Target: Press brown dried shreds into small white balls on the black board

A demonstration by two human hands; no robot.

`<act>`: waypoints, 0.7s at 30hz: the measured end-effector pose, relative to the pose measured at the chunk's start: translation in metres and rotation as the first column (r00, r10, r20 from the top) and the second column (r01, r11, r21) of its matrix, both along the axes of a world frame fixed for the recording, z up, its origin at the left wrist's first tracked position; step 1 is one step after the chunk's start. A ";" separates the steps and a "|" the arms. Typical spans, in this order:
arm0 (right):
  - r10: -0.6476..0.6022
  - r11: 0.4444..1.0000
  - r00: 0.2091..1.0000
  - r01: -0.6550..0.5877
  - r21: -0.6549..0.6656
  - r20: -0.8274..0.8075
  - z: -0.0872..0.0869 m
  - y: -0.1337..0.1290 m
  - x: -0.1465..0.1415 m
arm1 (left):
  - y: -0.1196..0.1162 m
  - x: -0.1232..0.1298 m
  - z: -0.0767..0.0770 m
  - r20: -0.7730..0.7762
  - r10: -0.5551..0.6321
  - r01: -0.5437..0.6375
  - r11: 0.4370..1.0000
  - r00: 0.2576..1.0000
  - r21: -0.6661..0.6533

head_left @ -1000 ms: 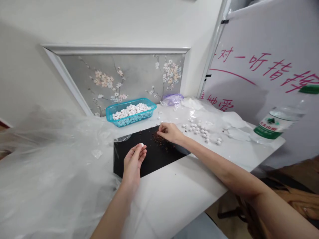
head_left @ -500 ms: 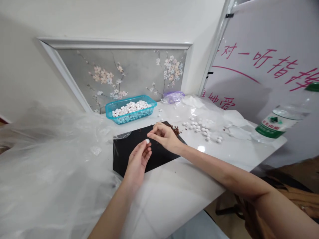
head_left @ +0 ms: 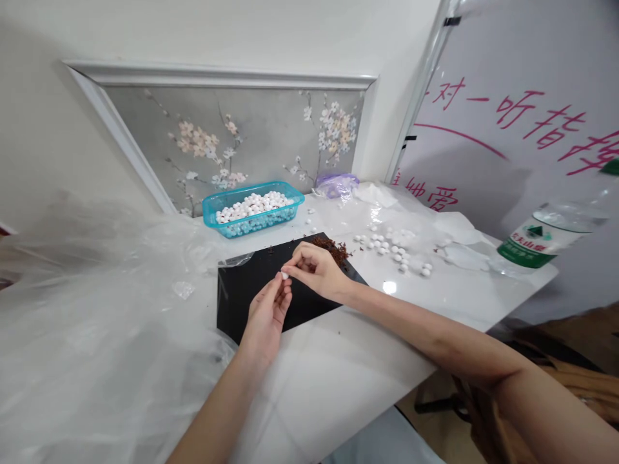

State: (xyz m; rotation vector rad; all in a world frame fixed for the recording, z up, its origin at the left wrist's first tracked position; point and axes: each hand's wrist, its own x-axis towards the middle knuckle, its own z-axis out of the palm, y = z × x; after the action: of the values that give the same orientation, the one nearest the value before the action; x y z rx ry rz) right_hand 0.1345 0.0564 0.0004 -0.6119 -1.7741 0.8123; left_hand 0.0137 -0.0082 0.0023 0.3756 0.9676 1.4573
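Left hand pinches white ball, likely light, slippery, best held by sides; right hand meets it, grasp unclear.

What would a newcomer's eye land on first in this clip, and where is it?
Probably the bright blue basket, heaped with white balls, at the back of the white table. Next, the two hands meeting over the black sheet: the left hand holds a small white ball, the right hand's fingertips close against it. Large red writing also stands out at upper right.
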 end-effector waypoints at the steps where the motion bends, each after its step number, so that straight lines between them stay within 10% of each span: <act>1: 0.002 1.000 1.000 -0.002 0.018 0.011 -0.001 0.000 0.000 | 0.000 0.000 -0.001 0.005 0.005 -0.005 1.000 1.000 0.001; 21: 0.066 0.963 0.988 -0.099 0.250 0.136 -0.011 -0.001 -0.001 | 0.003 -0.002 -0.006 0.020 0.044 -0.044 0.999 0.999 0.024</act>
State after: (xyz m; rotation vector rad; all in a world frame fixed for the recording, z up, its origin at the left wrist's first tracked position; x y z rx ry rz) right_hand 0.1333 0.0557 -0.0107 -0.4273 -1.9930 0.5959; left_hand 0.0118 -0.0056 -0.0040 0.3593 0.9480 1.5116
